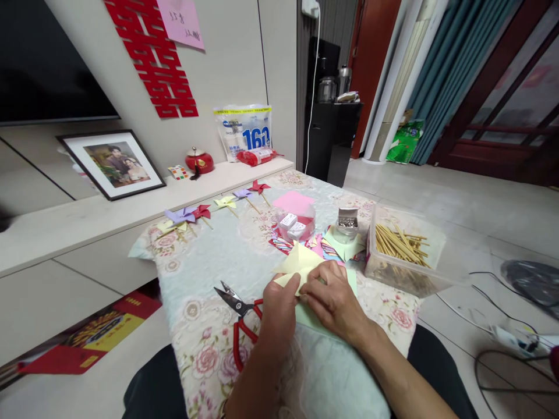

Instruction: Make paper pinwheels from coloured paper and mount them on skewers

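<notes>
Both hands meet at the near middle of a floral-cloth table point(205, 273). My left hand point(278, 308) and my right hand point(334, 299) pinch a pale yellow folded paper point(299, 262), whose pointed flaps stick up past my fingers. Under my right hand lies a light green sheet point(312, 317). Red-handled scissors point(239, 323) lie just left of my left hand, blades pointing away.
A clear box of wooden sticks point(399, 250) stands at the right edge. A small jar of pins point(347, 224), a round tub point(296, 224) with a pink sheet on it, and colored papers point(325, 249) sit beyond my hands. Several finished pinwheels point(187, 216) line the far edge.
</notes>
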### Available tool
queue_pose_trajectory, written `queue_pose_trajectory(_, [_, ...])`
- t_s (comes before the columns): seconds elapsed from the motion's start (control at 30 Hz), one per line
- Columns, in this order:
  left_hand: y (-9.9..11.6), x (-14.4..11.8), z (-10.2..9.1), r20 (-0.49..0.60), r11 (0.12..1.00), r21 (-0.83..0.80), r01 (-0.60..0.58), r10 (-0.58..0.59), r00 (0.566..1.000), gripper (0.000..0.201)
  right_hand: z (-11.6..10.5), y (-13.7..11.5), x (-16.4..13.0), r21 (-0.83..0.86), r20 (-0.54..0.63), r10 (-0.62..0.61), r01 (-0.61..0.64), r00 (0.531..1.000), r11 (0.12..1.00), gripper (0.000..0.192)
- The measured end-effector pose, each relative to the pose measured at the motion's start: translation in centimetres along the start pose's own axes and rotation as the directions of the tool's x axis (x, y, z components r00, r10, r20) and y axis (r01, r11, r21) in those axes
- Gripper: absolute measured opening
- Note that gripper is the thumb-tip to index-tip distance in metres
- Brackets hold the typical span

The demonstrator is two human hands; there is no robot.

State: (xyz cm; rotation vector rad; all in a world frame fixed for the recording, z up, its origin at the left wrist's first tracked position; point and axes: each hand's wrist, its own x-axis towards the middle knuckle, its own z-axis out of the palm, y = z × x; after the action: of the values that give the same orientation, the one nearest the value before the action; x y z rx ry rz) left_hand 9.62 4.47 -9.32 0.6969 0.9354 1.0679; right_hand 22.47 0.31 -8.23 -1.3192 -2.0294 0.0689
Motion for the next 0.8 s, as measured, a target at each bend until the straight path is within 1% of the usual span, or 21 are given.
queue_pose_trajectory(0.17, [0.18,-0.24,0.37,0.058,0.998,-0.069,0.013,-0.009,0.998,0.025,0.03,0.06,0.09,0.041,0.017,0.079,-0.08,0.997,0.996,0.021])
queue_pose_trajectory(0.27, [0.35,-0.38,0.57,0.051,0.997,-0.077,0.021,-0.017,0.999,0.025,0.2,0.21,0.11,0.06,-0.001,0.127,-0.127,0.992,0.99,0.021])
queue_pose_trajectory(0.4, [0.44,-0.48,0.69,0.041,0.998,-0.062,0.022,-0.019,0.999,0.024,0.35,0.47,0.04,0.107,-0.048,0.194,-0.188,0.98,0.976,0.015])
queue_pose_trajectory(0.57, [0.1,-0.27,0.6,0.039,0.999,-0.037,0.016,-0.015,0.999,0.02,0.14,0.51,0.04,0.159,-0.062,0.261,-0.249,0.963,0.955,0.016])
queue_pose_trajectory(0.7, [-0.17,-0.06,0.46,0.051,1.0,-0.003,0.008,-0.008,0.999,0.018,0.12,0.49,0.12,0.155,-0.054,0.283,-0.272,0.958,0.95,0.016])
queue_pose_trajectory(0.8, [-0.15,-0.19,0.5,0.055,1.0,0.006,-0.003,0.003,0.999,0.019,0.26,0.64,0.05,0.148,-0.074,0.299,-0.286,0.951,0.947,0.017])
